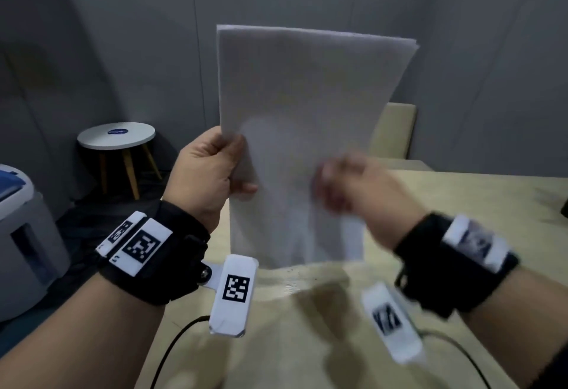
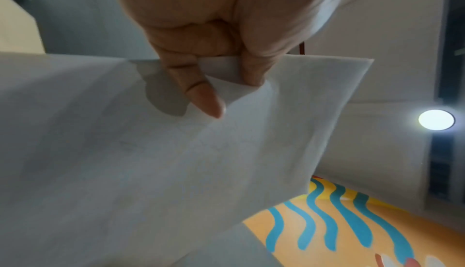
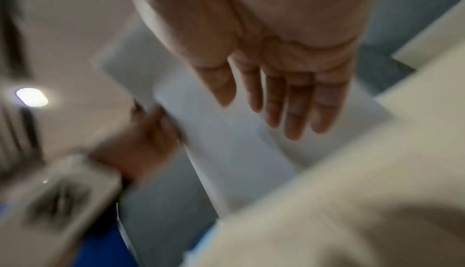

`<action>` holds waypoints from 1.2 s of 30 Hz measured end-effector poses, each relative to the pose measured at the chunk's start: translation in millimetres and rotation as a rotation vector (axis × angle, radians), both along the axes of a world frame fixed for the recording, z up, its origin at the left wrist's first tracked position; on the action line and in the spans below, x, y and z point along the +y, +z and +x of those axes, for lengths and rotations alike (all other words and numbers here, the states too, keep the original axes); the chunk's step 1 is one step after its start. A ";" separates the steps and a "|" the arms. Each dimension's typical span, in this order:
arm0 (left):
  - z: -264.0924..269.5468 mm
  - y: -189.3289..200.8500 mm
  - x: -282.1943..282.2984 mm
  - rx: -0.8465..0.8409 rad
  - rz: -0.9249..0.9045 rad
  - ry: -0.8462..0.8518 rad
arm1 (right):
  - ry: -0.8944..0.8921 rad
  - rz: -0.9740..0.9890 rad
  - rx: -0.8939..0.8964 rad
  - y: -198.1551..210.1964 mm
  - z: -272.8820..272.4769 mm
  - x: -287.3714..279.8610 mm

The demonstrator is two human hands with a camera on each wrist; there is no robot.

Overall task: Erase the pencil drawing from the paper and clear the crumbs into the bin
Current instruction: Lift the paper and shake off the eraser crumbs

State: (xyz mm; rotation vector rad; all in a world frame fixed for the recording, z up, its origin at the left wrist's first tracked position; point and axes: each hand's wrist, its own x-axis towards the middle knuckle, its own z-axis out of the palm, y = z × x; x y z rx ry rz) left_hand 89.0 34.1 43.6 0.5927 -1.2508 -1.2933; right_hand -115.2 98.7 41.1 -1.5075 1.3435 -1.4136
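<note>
The paper (image 1: 295, 143) is held upright above the surface (image 1: 461, 204), pinched at its edge by the left hand (image 1: 206, 173). Beside it, the right hand (image 1: 362, 192) (blurred) is held flat with fingers (image 3: 294, 102) straight, gripping nothing.

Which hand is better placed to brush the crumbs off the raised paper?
Right, probably. The right hand is free, fingers straight, in front of the paper. The left hand pinches the sheet's edge, holding it up over the table.
</note>
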 end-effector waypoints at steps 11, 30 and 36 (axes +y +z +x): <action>4.7 1.6 -7.1 -0.038 -0.023 0.033 | 0.101 -0.242 -0.068 66.5 14.7 18.8; 6.2 10.5 -0.2 -0.023 -0.028 0.013 | -0.334 -0.720 1.266 52.3 22.5 19.8; 11.6 20.2 -3.0 -0.035 -0.021 0.058 | 0.204 -0.388 1.859 -56.2 5.6 46.9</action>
